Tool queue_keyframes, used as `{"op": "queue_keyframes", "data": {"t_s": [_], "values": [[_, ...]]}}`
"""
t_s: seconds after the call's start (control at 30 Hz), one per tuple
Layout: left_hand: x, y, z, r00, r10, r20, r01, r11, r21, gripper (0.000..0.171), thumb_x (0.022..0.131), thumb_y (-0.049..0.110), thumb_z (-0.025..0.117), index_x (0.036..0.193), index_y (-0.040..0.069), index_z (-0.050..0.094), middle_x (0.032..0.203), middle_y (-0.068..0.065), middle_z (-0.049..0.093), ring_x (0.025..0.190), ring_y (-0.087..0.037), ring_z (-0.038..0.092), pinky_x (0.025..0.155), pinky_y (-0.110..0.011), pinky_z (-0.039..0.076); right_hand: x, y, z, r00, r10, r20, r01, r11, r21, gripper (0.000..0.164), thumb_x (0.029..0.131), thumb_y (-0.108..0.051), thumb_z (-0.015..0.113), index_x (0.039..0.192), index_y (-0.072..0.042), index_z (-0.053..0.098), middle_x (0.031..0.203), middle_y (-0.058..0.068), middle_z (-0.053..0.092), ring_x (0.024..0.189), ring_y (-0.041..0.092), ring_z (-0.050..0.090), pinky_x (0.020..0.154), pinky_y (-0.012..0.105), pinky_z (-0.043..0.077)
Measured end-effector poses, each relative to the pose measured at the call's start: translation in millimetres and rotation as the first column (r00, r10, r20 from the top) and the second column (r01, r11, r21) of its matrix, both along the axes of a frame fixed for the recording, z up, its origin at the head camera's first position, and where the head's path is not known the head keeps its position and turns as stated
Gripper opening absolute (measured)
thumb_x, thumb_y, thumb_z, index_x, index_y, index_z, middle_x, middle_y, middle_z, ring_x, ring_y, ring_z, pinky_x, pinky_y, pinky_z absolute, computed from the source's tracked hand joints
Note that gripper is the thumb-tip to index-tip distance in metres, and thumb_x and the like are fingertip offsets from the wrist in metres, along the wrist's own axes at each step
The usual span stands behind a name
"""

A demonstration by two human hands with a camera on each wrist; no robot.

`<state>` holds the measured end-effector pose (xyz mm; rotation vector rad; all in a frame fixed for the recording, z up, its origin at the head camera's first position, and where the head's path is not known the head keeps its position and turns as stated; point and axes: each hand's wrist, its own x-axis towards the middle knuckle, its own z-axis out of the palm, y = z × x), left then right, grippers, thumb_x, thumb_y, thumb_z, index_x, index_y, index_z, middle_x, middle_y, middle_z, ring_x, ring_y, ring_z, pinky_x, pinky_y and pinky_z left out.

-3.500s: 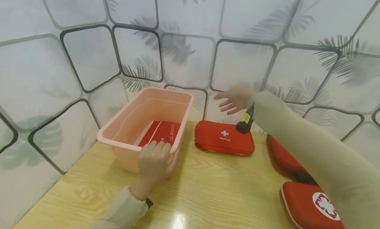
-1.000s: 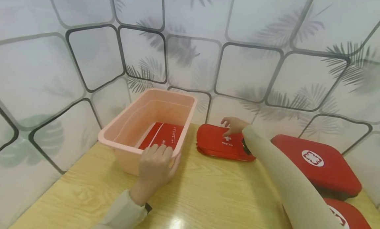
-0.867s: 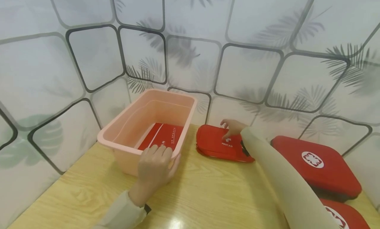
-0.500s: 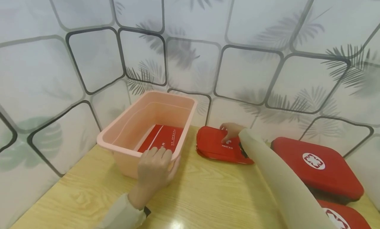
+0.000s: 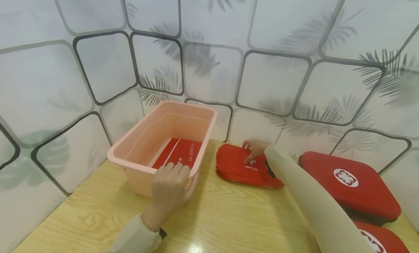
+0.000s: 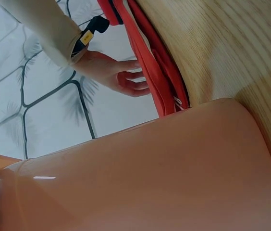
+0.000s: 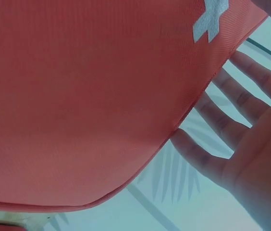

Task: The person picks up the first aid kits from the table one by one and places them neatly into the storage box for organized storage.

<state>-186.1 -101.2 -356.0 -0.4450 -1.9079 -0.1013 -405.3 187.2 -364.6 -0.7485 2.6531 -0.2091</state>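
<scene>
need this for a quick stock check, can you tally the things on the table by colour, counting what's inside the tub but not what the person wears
Pink: 1 (tub)
Red: 4 (first aid pouch, back right case, partly hidden front right case, flat item inside the tub)
Total: 5

On the yellowish wood-grain table, I locate the pink rectangular plastic tub at left, containing a flat red rectangular item, with the left hand at its near rim. Right of the tub, before the white patterned wall, is the red rectangular fabric pouch, the right hand at its far edge. Farther right I find the large red rounded case, a smaller red case in front.
</scene>
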Motion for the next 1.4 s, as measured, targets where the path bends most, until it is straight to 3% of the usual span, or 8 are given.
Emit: {"op": "queue_keyframes", "data": {"t_s": [0.4, 0.8, 1.17, 1.4], "values": [[0.8, -1, 0.1, 1.0, -0.002, 0.018, 0.003, 1.0, -0.002, 0.046, 0.092, 0.034, 0.037, 0.059, 0.006, 0.052, 0.053, -0.004, 0.054, 0.047, -0.019, 0.043, 0.043, -0.027, 0.033, 19.9, -7, 10.7, 0.998, -0.013, 0.065, 0.009, 0.998, 0.068, 0.061, 0.073, -0.026, 0.078, 0.119, -0.001, 0.046, 0.115, 0.022, 0.056, 0.105, 0.032, 0.056, 0.09, 0.041, 0.046], [0.3, 0, -0.9, 1.0, 0.0, 0.007, 0.0, 1.0, 0.001, 0.045, 0.092, 0.034, 0.038, 0.058, 0.007, 0.05, 0.052, -0.004, 0.053, 0.047, -0.019, 0.042, 0.043, -0.028, 0.032, 8.8, -1, 1.2, 0.988, -0.042, 0.149, 0.023, 0.992, 0.128, 0.074, 0.077, -0.031, 0.075, 0.133, 0.001, 0.041, 0.131, 0.027, 0.05, 0.123, 0.039, 0.047, 0.104, 0.048, 0.037], [0.3, -1, 0.1, 1.0, 0.005, 0.025, -0.004, 1.0, -0.007, 0.046, 0.092, 0.035, 0.037, 0.06, 0.006, 0.053, 0.054, -0.004, 0.056, 0.048, -0.019, 0.045, 0.043, -0.028, 0.035, 2.9, -4, -2.0, 0.997, 0.007, 0.083, -0.021, 0.986, 0.168, 0.071, 0.074, -0.032, 0.076, 0.126, 0.006, 0.048, 0.125, 0.024, 0.055, 0.117, 0.036, 0.052, 0.102, 0.044, 0.04], [1.2, 0, 0.8, 1.0, 0.017, 0.018, -0.017, 1.0, -0.013, 0.048, 0.093, 0.035, 0.034, 0.059, 0.007, 0.052, 0.053, -0.005, 0.056, 0.047, -0.019, 0.044, 0.043, -0.028, 0.035, 4.5, -7, 0.7, 0.996, -0.032, 0.08, 0.016, 0.981, 0.192, 0.075, 0.072, -0.032, 0.078, 0.127, 0.007, 0.047, 0.125, 0.021, 0.054, 0.116, 0.032, 0.052, 0.103, 0.043, 0.039]]}}
